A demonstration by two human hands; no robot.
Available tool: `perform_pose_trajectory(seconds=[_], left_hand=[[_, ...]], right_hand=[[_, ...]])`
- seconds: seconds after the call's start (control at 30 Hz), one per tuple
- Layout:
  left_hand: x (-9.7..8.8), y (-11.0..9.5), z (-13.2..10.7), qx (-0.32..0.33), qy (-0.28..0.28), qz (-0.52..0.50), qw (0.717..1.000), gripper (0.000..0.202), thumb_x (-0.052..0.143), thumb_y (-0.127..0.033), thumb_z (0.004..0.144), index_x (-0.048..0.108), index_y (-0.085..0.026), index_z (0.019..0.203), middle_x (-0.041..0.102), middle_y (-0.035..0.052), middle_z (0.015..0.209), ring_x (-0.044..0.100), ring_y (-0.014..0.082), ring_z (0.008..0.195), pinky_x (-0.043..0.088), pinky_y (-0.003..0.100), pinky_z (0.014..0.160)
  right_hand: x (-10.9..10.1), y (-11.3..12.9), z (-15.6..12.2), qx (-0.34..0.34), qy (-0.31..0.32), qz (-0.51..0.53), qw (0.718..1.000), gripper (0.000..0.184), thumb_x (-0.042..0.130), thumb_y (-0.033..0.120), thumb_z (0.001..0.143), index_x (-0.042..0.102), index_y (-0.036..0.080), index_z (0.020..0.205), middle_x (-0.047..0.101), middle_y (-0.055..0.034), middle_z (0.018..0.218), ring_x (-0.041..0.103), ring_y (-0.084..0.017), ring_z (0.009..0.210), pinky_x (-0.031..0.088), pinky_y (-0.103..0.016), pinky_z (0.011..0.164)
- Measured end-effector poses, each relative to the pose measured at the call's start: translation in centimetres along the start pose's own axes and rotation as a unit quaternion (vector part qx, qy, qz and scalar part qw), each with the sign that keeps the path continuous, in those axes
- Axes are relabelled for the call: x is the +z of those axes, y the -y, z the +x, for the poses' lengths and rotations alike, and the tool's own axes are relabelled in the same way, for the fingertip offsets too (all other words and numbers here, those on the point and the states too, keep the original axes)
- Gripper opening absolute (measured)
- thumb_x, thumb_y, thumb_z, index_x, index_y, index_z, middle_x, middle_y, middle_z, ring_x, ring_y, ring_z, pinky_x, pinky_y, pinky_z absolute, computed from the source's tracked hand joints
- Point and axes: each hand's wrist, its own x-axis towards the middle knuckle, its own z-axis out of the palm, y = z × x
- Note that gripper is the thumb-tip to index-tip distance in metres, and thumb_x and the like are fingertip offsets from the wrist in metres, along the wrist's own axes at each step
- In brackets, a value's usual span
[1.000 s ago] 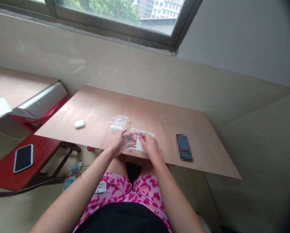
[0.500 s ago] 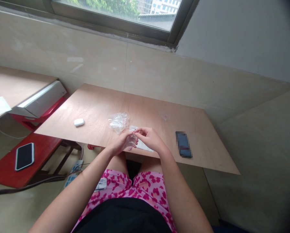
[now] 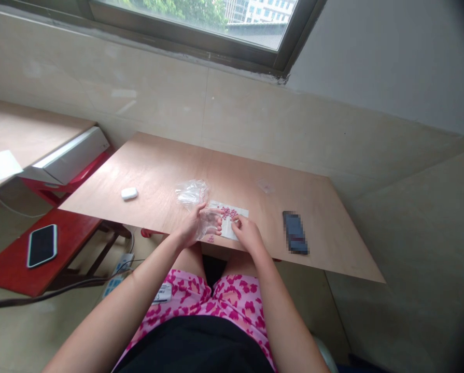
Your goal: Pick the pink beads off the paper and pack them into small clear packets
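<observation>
Left hand (image 3: 193, 228) pinches a small clear bag (image 3: 211, 224) at the near edge of the wooden table (image 3: 157, 166), thumb on top, fingers curled narrow round it. A few pink bits show low in the bag. Right hand (image 3: 249, 234) just right of it, fingertips drawn together and down on a white sheet (image 3: 227, 228). Can't tell if it grips anything. Pile of pink beads (image 3: 228, 212) sits on the far part of the sheet, just beyond the right fingertips.

Crumpled clear plastic (image 3: 192, 191) lies just beyond the left hand. White earbud case (image 3: 129, 193) well left. Dark phone (image 3: 295, 232) right of the sheet, apart from it. Red stool (image 3: 6, 269) far left below the table, with another phone (image 3: 42, 245) on it.
</observation>
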Motion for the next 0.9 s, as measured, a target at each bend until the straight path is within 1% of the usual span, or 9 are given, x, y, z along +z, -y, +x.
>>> perform_pose_trajectory(seconds=[0.17, 0.27, 0.37, 0.47, 0.57, 0.7, 0.8, 0.87, 0.9], left_hand=[[-0.5, 0.4, 0.3, 0.001, 0.005, -0.004, 1.0, 0.058, 0.051, -0.061, 0.094, 0.077, -0.011, 0.111, 0.07, 0.0115, 0.085, 0.067, 0.0237, 0.074, 0.056, 0.038, 0.077], [-1.2, 0.9, 0.9, 0.0, 0.0, -0.001, 1.0, 0.057, 0.051, -0.06, 0.095, 0.077, -0.011, 0.109, 0.069, 0.0104, 0.084, 0.066, 0.0228, 0.072, 0.056, 0.038, 0.077], [-2.0, 1.5, 1.5, 0.004, -0.029, 0.02, 0.999, 0.056, 0.052, -0.06, 0.095, 0.077, -0.012, 0.109, 0.068, 0.0084, 0.082, 0.066, 0.0217, 0.071, 0.055, 0.036, 0.074], [-2.6, 1.9, 1.9, 0.002, -0.061, 0.043, 0.997, 0.056, 0.053, -0.062, 0.095, 0.075, -0.013, 0.111, 0.068, 0.0069, 0.082, 0.066, 0.0211, 0.072, 0.055, 0.034, 0.073], [-3.0, 2.1, 1.9, -0.004, -0.072, 0.049, 0.996, 0.055, 0.054, -0.063, 0.094, 0.074, -0.015, 0.112, 0.068, 0.0065, 0.084, 0.067, 0.0211, 0.073, 0.054, 0.034, 0.072], [-3.1, 2.1, 2.0, 0.0, -0.066, 0.051, 0.997, 0.057, 0.054, -0.064, 0.094, 0.073, -0.014, 0.113, 0.068, 0.0068, 0.085, 0.067, 0.0208, 0.074, 0.053, 0.033, 0.072], [-2.8, 1.9, 2.0, 0.005, -0.067, 0.058, 0.996, 0.058, 0.052, -0.065, 0.094, 0.072, -0.013, 0.114, 0.068, 0.0067, 0.084, 0.067, 0.0205, 0.074, 0.054, 0.033, 0.073], [-2.4, 1.8, 1.8, 0.016, -0.072, 0.078, 0.994, 0.058, 0.055, -0.065, 0.094, 0.071, -0.013, 0.112, 0.068, 0.0069, 0.084, 0.066, 0.0201, 0.073, 0.054, 0.033, 0.072], [-2.1, 1.7, 1.7, 0.022, -0.073, 0.096, 0.993, 0.056, 0.058, -0.064, 0.093, 0.071, -0.013, 0.111, 0.069, 0.0074, 0.085, 0.066, 0.0199, 0.074, 0.054, 0.032, 0.071]], right_hand=[[0.6, -0.4, -0.2, 0.005, -0.021, -0.003, 1.0, 0.015, 0.059, 0.023, 0.09, 0.073, 0.021, 0.094, 0.071, -0.0026, 0.082, 0.064, -0.018, 0.074, 0.042, -0.026, 0.07], [0.8, -0.1, 0.0, 0.0, -0.035, 0.002, 0.999, 0.015, 0.06, 0.022, 0.09, 0.073, 0.021, 0.097, 0.07, -0.0024, 0.084, 0.063, -0.018, 0.076, 0.043, -0.026, 0.072], [1.0, 0.9, 0.2, -0.017, -0.03, -0.005, 0.999, 0.017, 0.062, 0.022, 0.09, 0.073, 0.021, 0.104, 0.072, -0.0038, 0.092, 0.064, -0.019, 0.081, 0.043, -0.026, 0.075], [1.4, 1.9, 0.5, -0.018, -0.018, -0.016, 1.0, 0.019, 0.063, 0.022, 0.091, 0.072, 0.022, 0.108, 0.073, -0.0054, 0.101, 0.064, -0.019, 0.084, 0.041, -0.026, 0.073], [1.7, 2.4, 0.8, -0.008, -0.018, -0.026, 0.999, 0.014, 0.062, 0.022, 0.092, 0.072, 0.022, 0.102, 0.074, -0.0053, 0.101, 0.064, -0.018, 0.083, 0.038, -0.025, 0.069], [1.8, 2.4, 0.9, -0.003, -0.02, -0.027, 0.999, 0.01, 0.062, 0.023, 0.092, 0.072, 0.021, 0.092, 0.074, -0.0047, 0.092, 0.062, -0.018, 0.077, 0.037, -0.026, 0.066], [1.6, 2.3, 0.8, 0.009, -0.035, 0.032, 0.999, 0.01, 0.062, 0.025, 0.09, 0.071, 0.021, 0.086, 0.072, -0.0036, 0.082, 0.062, -0.018, 0.073, 0.04, -0.026, 0.067], [1.3, 2.5, 0.9, 0.021, -0.058, 0.141, 0.988, 0.016, 0.063, 0.033, 0.089, 0.07, 0.019, 0.085, 0.072, -0.0033, 0.078, 0.063, -0.019, 0.072, 0.044, -0.027, 0.068], [1.2, 2.7, 1.0, 0.029, -0.073, 0.208, 0.975, 0.021, 0.064, 0.038, 0.089, 0.07, 0.019, 0.087, 0.072, -0.0036, 0.077, 0.064, -0.019, 0.071, 0.046, -0.027, 0.067]])
